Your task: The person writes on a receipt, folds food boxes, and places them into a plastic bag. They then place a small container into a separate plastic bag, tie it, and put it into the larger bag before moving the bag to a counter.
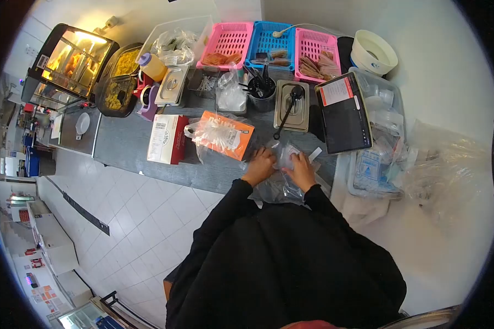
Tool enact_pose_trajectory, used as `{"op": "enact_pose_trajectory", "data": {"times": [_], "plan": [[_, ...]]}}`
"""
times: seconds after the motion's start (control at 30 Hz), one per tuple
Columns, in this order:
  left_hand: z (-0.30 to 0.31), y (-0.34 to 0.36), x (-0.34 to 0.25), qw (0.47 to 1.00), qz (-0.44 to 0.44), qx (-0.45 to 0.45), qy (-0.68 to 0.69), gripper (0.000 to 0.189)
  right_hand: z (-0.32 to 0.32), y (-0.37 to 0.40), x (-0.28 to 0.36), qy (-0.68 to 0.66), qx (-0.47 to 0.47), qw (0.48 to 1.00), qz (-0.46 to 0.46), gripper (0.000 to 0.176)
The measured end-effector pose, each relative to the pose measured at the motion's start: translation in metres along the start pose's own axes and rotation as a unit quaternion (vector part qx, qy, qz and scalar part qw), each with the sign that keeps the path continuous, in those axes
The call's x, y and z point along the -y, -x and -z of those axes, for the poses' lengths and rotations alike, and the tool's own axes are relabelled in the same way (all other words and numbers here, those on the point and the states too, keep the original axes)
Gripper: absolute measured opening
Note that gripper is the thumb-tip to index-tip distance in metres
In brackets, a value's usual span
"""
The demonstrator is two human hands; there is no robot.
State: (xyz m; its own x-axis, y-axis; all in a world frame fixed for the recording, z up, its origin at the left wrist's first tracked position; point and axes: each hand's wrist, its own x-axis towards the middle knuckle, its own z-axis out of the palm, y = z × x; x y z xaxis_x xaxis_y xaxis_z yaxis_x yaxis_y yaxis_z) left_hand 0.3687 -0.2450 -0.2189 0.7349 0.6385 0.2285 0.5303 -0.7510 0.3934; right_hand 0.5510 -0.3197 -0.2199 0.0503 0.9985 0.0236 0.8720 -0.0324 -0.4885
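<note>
My left hand and my right hand are close together at the table's near edge. Both have their fingers closed on a clear plastic bag, which spreads crumpled beneath them and toward my body. A small white paper strip lies just beyond my right fingertips. Left of my left hand sits an orange box with a clear plastic bag over part of it. A black ladle rests on a steel lid, its handle pointing toward my hands. The exact finger grip is small and partly hidden by the film.
A red and white box stands on the dark table to the left. A tablet leans at the right, beside a tub of packaging. Pink and blue baskets line the back. A heated display case stands far left.
</note>
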Motion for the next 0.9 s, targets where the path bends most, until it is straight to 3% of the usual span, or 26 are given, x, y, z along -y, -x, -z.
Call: {"op": "enact_pose_trajectory", "data": {"times": [0.03, 0.07, 0.1, 0.2, 0.3, 0.33, 0.4, 0.5, 0.6, 0.7, 0.73, 0.83, 0.87, 0.9], "plan": [[0.002, 0.002, 0.0, 0.996, 0.019, 0.015, 0.088, 0.029, 0.007, 0.003, 0.004, -0.003, 0.021, 1.0, 0.004, 0.042], [0.006, 0.004, -0.002, 0.983, 0.038, 0.029, 0.175, 0.029, 0.014, 0.005, 0.006, -0.029, -0.029, 0.998, 0.045, 0.042], [0.009, 0.008, -0.003, 0.962, 0.057, 0.044, 0.262, 0.028, 0.031, 0.006, 0.011, -0.083, 0.015, 0.995, 0.053, 0.038], [0.049, 0.031, -0.022, 0.909, 0.197, 0.113, 0.35, 0.029, 0.067, -0.001, 0.016, -0.216, 0.144, 0.962, 0.083, 0.023], [0.085, 0.054, -0.03, 0.856, 0.27, 0.171, 0.407, 0.037, 0.082, -0.003, 0.035, -0.228, 0.127, 0.962, 0.082, 0.021], [0.095, 0.058, -0.037, 0.837, 0.279, 0.14, 0.45, 0.036, 0.087, 0.0, 0.049, -0.278, 0.115, 0.952, 0.061, 0.024], [0.113, 0.064, -0.052, 0.793, 0.293, 0.072, 0.53, 0.035, 0.094, 0.008, 0.083, -0.317, 0.094, 0.935, 0.132, 0.027], [0.138, 0.062, -0.07, 0.783, 0.262, -0.024, 0.563, 0.031, 0.086, 0.007, 0.1, -0.363, 0.21, 0.901, 0.113, 0.032], [0.183, 0.062, -0.075, 0.899, 0.283, 0.034, 0.331, 0.024, 0.096, -0.009, 0.107, -0.294, 0.184, 0.926, 0.147, 0.029], [0.191, 0.091, -0.054, 0.796, 0.249, 0.14, 0.534, 0.022, 0.128, -0.027, 0.123, -0.27, 0.157, 0.928, 0.201, 0.026], [0.196, 0.099, -0.056, 0.777, 0.24, 0.127, 0.567, 0.021, 0.136, -0.035, 0.13, -0.241, 0.199, 0.929, 0.199, 0.029], [0.19, 0.119, -0.053, 0.708, 0.297, -0.014, 0.641, 0.017, 0.124, -0.037, 0.171, -0.289, 0.036, 0.94, 0.174, 0.037], [0.181, 0.128, -0.048, 0.665, 0.327, -0.083, 0.666, 0.023, 0.107, -0.039, 0.182, -0.227, -0.114, 0.946, 0.199, 0.042], [0.178, 0.135, -0.046, 0.638, 0.354, -0.141, 0.67, 0.022, 0.099, -0.036, 0.195, -0.224, -0.075, 0.952, 0.195, 0.039]]}}
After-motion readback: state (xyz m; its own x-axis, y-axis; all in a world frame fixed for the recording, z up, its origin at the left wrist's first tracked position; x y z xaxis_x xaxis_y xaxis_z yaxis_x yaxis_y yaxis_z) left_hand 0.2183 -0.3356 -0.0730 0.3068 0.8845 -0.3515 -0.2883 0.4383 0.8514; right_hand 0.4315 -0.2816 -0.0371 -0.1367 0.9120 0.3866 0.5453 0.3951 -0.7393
